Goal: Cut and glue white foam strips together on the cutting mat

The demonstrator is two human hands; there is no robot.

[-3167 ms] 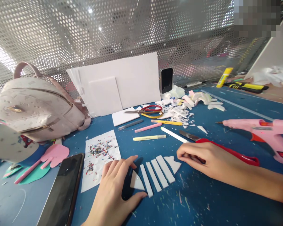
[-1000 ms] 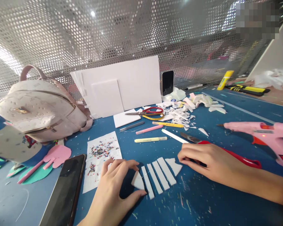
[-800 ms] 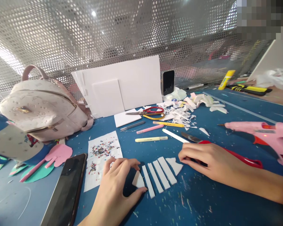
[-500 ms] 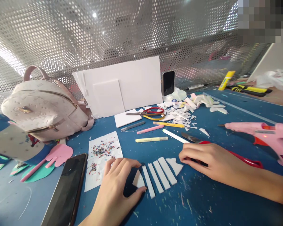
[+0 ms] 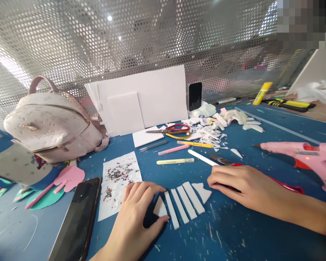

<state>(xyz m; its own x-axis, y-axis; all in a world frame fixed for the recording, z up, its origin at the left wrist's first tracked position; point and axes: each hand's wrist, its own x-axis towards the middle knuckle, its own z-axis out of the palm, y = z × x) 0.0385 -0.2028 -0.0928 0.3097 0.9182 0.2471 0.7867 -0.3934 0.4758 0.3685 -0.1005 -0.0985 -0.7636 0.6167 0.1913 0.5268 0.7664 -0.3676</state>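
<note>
My left hand point(image 5: 141, 214) rests on the blue table with thumb and fingers apart. They curve around a small white foam-like piece point(image 5: 160, 207), and a narrow white strip point(image 5: 171, 211) lies by the fingertips. To its right are more white strips point(image 5: 189, 197) and a jagged white scrap point(image 5: 202, 192), side by side. My right hand point(image 5: 230, 183) lies palm down with its fingers curled together, and no held object shows. A white marker point(image 5: 202, 157) reaches up to its knuckles. Red-handled scissors point(image 5: 285, 185) run partly hidden behind that hand.
A pink glue gun point(image 5: 296, 152) lies at right. Several markers point(image 5: 175, 161), more scissors point(image 5: 176, 130) and white scraps point(image 5: 206, 130) lie beyond the hands. A phone point(image 5: 76, 217) and a paper with coloured bits point(image 5: 119, 203) are at left, near a backpack point(image 5: 51, 123).
The whole view has shifted very slightly. Both hands and the white pieces keep the same places on the table.
</note>
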